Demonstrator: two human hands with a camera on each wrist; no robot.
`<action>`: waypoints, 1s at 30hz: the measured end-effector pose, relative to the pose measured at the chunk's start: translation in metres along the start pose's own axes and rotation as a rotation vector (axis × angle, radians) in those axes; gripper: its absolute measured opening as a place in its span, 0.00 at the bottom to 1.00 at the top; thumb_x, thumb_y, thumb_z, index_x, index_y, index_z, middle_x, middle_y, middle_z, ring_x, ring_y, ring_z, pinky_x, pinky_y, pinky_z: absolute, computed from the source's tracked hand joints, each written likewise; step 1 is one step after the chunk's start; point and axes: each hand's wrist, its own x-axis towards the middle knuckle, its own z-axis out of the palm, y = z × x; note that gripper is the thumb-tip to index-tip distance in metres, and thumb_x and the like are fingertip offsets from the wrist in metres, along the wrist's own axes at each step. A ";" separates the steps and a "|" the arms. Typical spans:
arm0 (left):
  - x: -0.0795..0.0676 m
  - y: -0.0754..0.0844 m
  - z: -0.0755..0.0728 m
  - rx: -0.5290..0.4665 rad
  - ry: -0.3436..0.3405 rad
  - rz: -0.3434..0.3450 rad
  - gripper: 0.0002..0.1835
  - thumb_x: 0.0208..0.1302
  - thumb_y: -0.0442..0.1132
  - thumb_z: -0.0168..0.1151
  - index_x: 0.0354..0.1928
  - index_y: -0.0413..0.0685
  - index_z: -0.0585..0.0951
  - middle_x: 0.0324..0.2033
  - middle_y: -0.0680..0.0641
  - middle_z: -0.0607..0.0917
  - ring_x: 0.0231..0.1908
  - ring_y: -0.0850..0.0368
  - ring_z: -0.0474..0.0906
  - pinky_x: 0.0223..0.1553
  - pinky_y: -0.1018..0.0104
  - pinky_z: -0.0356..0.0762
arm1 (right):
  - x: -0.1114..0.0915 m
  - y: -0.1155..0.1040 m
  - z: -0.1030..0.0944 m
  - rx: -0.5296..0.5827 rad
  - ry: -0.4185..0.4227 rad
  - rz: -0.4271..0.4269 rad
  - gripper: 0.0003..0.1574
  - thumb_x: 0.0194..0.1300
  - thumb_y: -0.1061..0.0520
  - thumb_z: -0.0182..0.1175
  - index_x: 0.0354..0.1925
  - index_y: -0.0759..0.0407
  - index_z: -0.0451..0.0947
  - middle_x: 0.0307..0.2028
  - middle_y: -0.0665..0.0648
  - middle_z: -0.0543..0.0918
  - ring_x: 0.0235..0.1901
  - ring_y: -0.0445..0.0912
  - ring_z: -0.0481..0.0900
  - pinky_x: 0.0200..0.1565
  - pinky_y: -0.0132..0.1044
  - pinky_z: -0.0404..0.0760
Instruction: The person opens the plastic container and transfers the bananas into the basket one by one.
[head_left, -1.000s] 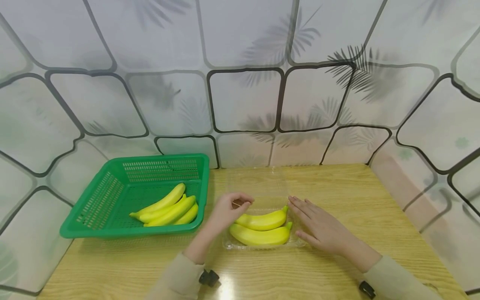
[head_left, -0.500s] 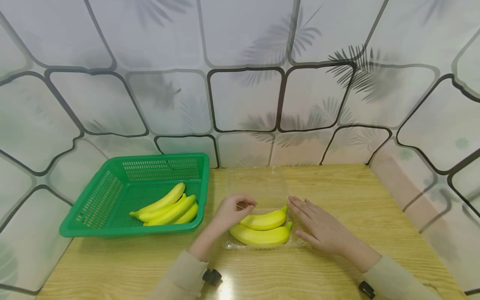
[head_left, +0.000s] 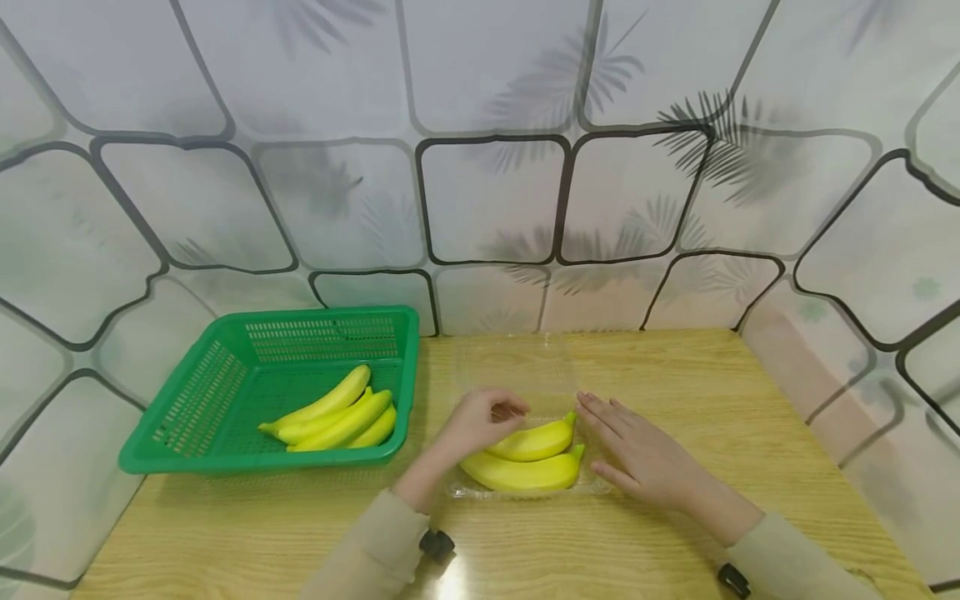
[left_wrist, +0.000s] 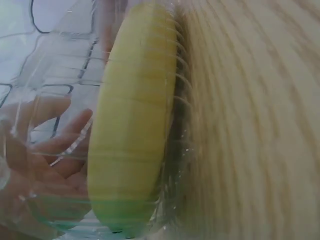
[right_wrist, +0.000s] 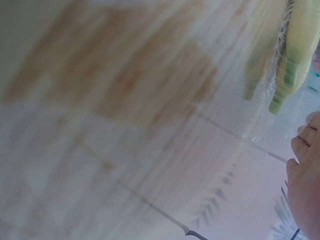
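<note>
Two yellow bananas lie side by side in a clear plastic clamshell box, stems to the right. Its transparent lid lies folded back behind it. Over the left end of the bananas is my left hand, fingers loosely bent, nothing discernible held in them. The left wrist view shows one banana through the clear wall, with the left hand beyond it. At the box's right side my right hand lies with fingers extended, close to the stems. Part of it appears in the right wrist view.
A green plastic basket stands on the left of the wooden table, with several bananas in it. A patterned wall covering rises behind and at both sides. Each sleeve carries a small black device.
My left hand has shifted to the right over the box, covering more of the bananas' left end. The right hand, bananas and basket stay in place.
</note>
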 end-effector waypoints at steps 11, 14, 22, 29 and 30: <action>0.006 -0.007 0.009 -0.007 -0.105 0.012 0.14 0.71 0.36 0.70 0.55 0.38 0.87 0.52 0.40 0.90 0.50 0.46 0.87 0.53 0.62 0.88 | 0.000 0.001 0.000 -0.002 0.003 -0.001 0.47 0.74 0.46 0.64 0.78 0.69 0.62 0.79 0.69 0.66 0.76 0.60 0.68 0.85 0.32 0.36; 0.007 -0.008 0.010 0.020 -0.132 0.010 0.15 0.71 0.37 0.70 0.56 0.39 0.86 0.54 0.40 0.90 0.52 0.45 0.87 0.56 0.55 0.87 | 0.000 0.001 0.000 -0.003 0.004 0.001 0.48 0.72 0.47 0.65 0.78 0.69 0.62 0.79 0.69 0.66 0.76 0.61 0.68 0.85 0.32 0.36; 0.007 -0.009 0.011 0.109 -0.195 0.004 0.20 0.68 0.38 0.74 0.59 0.42 0.85 0.55 0.42 0.90 0.55 0.47 0.86 0.60 0.56 0.85 | -0.001 0.000 -0.002 -0.008 0.008 -0.001 0.46 0.75 0.46 0.63 0.79 0.69 0.61 0.78 0.69 0.67 0.76 0.60 0.69 0.85 0.32 0.36; 0.006 -0.007 0.011 0.171 -0.212 -0.012 0.22 0.65 0.40 0.76 0.60 0.45 0.86 0.54 0.46 0.90 0.54 0.50 0.86 0.60 0.59 0.84 | -0.001 0.000 -0.001 -0.002 0.007 -0.001 0.44 0.79 0.44 0.58 0.79 0.69 0.61 0.79 0.69 0.66 0.77 0.59 0.68 0.85 0.32 0.36; 0.006 -0.007 0.011 0.173 -0.212 -0.012 0.22 0.65 0.40 0.76 0.60 0.45 0.86 0.54 0.46 0.90 0.54 0.50 0.86 0.59 0.59 0.84 | -0.001 0.000 -0.001 -0.002 0.006 -0.001 0.45 0.78 0.44 0.59 0.79 0.69 0.61 0.79 0.69 0.66 0.77 0.59 0.68 0.85 0.32 0.36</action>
